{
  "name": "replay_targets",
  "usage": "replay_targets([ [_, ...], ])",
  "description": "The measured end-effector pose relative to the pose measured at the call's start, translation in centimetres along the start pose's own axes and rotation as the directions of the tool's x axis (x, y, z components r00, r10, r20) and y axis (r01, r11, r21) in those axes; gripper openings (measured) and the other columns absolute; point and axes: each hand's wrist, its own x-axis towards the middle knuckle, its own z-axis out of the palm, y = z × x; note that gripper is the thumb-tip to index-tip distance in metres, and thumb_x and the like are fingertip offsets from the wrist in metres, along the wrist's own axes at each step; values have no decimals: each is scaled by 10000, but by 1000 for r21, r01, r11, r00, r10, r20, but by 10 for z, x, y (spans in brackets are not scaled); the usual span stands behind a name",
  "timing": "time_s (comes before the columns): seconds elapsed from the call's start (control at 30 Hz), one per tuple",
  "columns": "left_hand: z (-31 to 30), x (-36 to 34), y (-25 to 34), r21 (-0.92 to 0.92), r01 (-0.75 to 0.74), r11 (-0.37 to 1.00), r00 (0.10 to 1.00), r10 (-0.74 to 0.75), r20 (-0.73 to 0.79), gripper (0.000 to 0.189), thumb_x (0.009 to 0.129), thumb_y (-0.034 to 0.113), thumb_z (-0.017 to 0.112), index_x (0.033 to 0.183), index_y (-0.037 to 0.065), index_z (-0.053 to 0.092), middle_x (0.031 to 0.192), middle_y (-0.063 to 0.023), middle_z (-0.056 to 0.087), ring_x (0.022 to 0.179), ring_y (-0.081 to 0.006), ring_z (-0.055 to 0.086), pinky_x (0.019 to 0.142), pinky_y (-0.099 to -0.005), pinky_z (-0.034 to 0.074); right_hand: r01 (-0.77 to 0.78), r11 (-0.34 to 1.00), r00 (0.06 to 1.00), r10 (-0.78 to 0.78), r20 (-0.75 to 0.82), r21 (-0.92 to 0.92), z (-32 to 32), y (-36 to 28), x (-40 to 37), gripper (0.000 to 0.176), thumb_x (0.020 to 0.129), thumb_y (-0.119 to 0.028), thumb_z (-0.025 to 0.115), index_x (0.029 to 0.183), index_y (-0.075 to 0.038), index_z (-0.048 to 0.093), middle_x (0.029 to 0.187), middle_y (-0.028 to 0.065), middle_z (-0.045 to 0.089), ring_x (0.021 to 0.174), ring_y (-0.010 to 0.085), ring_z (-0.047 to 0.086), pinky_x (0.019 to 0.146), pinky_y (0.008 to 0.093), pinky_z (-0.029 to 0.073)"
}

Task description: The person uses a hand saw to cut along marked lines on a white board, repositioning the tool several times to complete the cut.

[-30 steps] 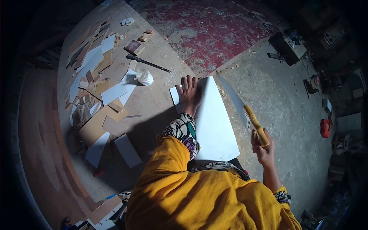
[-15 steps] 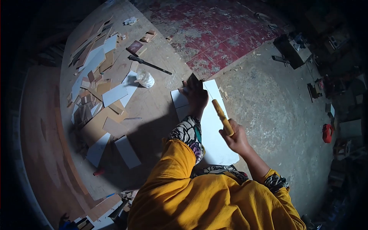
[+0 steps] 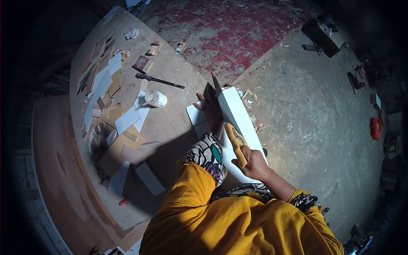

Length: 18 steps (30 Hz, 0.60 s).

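A handsaw with a yellow handle (image 3: 236,143) is gripped in my right hand (image 3: 253,164). Its thin dark blade (image 3: 216,86) points away from me, and the tip sticks out past the far end of a long white board (image 3: 245,123). My left hand (image 3: 210,111) lies to the left of the blade with fingers apart, pressing down in shadow. Beneath and beside it is a smaller white piece (image 3: 194,114) at the table's edge. Where the saw's teeth meet the board cannot be made out.
Scrap board pieces (image 3: 127,119) cover the left of the table (image 3: 170,146). A clear plastic container (image 3: 156,99), a black bar-shaped tool (image 3: 160,80), a sanding block (image 3: 140,63) and a pen (image 3: 150,143) lie nearer. Wood offcuts litter the concrete floor (image 3: 297,114).
My right hand with the saw has shifted left and slightly towards me, and the handle has rolled. More blade tip shows past the board. My left hand has stayed about in place; the view has turned slightly.
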Motion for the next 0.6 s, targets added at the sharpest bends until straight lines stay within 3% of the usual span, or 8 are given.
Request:
replay_targets([
  [0.1,-9,0,4,19,19,1000,1000,-19,8,738,853,423,546,1468,146,246,1532,-113,159,1364,-502,129,984,-758,104,6,984,998,5,-65,180,-8,4,0,274,763,-130,736,877,-32,506,710,164,534,584,320,545,537,358,427],
  [0.3,-19,1,9,14,41,999,999,-41,20,673,872,409,521,1453,170,280,1526,-111,185,1370,-487,141,985,-757,104,61,989,997,-53,-61,135,-15,-3,1,264,766,-122,733,868,-30,508,648,136,519,527,278,523,527,345,423],
  [0.6,-37,-2,13,-56,44,997,999,-42,33,606,890,397,490,1432,188,319,1520,-118,205,1379,-477,134,990,-753,105,-42,952,995,66,-70,302,-9,0,0,275,789,-131,719,753,-28,467,624,106,476,534,200,468,530,328,400],
])
